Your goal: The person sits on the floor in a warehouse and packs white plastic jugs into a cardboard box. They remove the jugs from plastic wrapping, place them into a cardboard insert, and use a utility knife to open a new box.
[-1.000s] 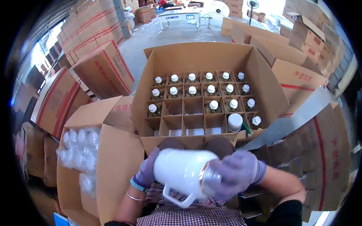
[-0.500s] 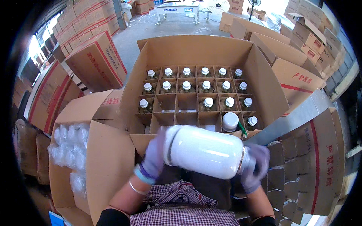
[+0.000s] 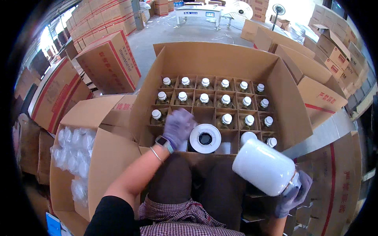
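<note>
In front of me stands an open cardboard carton (image 3: 220, 53), split by cardboard dividers, with several clear bottles with white caps (image 3: 204, 98) upright in its compartments. My gloved left hand (image 3: 179, 128) reaches over the compartments at the left of the near rows; motion smears its fingers. Beside it sits a white ring-shaped piece (image 3: 210, 147) with a dark hole, in a near compartment. At the right, my gloved right hand (image 3: 293, 194) grips a large glossy white bottle (image 3: 264, 167) by its neck end. The bottle is tilted, its broad base toward the carton, partly covering a white rounded cap (image 3: 248, 137).
On the left an open box (image 3: 112, 169) holds several bubble-wrapped pieces (image 3: 76, 151). Cardboard cartons (image 3: 106, 63) are stacked at the far left and right. A carton with dividers (image 3: 330, 185) stands at the right. A white machine table (image 3: 197, 12) is at the back.
My left hand has let go of the white bottle and moved over the carton's compartments. The bottle has swung right and down in my right hand. The white ring-shaped piece now shows in the carton.
</note>
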A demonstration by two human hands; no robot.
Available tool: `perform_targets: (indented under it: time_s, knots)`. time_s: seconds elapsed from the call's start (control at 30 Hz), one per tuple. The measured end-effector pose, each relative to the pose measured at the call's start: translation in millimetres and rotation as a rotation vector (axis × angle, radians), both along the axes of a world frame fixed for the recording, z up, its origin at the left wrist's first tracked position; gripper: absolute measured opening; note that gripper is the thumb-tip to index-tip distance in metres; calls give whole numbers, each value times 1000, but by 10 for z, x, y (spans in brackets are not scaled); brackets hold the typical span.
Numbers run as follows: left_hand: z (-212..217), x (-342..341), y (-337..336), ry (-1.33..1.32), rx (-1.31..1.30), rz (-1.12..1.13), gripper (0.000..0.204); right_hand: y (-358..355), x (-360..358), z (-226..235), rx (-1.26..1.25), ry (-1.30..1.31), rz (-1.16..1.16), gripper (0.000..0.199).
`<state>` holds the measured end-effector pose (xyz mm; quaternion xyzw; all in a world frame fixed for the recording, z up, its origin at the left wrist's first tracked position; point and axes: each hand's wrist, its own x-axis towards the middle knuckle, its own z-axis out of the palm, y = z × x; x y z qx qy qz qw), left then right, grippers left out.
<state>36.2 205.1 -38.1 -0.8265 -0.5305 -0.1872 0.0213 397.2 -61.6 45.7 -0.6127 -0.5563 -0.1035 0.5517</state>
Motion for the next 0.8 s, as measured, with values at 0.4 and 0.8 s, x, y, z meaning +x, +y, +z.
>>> perform_targets:
  time_s: [0.4,0.8]
  knots:
    - [53,-1041,732,54,-135,428,62,241,-83,83,12,261,72,44]
    - [2200,-515,-2038,-168,-146,-267,75,187,-505,286,-158,538,284,37]
